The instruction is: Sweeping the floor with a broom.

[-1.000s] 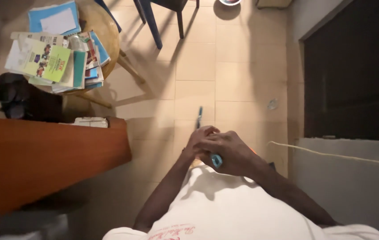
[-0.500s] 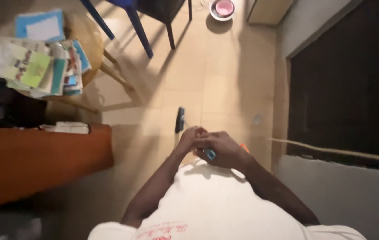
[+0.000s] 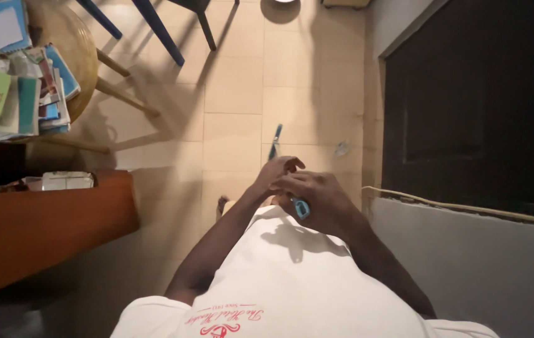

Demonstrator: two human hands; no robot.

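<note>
- Standing over the pale tiled floor (image 3: 236, 94), we hold a slim blue-handled tool (image 3: 300, 207) in front of our white shirt (image 3: 292, 275), close to our body.
- Our right hand (image 3: 320, 200) is clamped around the tool's light blue handle, whose end shows under the fingers, on the side toward our body.
- Our left hand (image 3: 274, 172) sits just beside the right one, touching it, fingers curled in around the tool's middle; we cannot tell how firm that grip is.
- From between our hands the tool's thin dark-blue far end (image 3: 274, 141) sticks out away from us, above the floor tiles.
- A long wooden counter (image 3: 41, 231) with a reddish-brown top runs along our left, and a small pale box (image 3: 66, 181) lies at its far edge.
- Further left stands a round wooden counter (image 3: 70, 44) piled with a stack of books and papers (image 3: 13, 87) in blue, green and white covers.
- Blue chair legs (image 3: 154, 28) stand on the tiles ahead of us, well apart from our hands.
- A dark doorway (image 3: 473, 100) fills our right side, with a grey wall (image 3: 480, 263) below it and a pale cord (image 3: 467, 207) running along the top of that wall.
- A small clear scrap (image 3: 341, 148) lies on the floor near the doorway.
</note>
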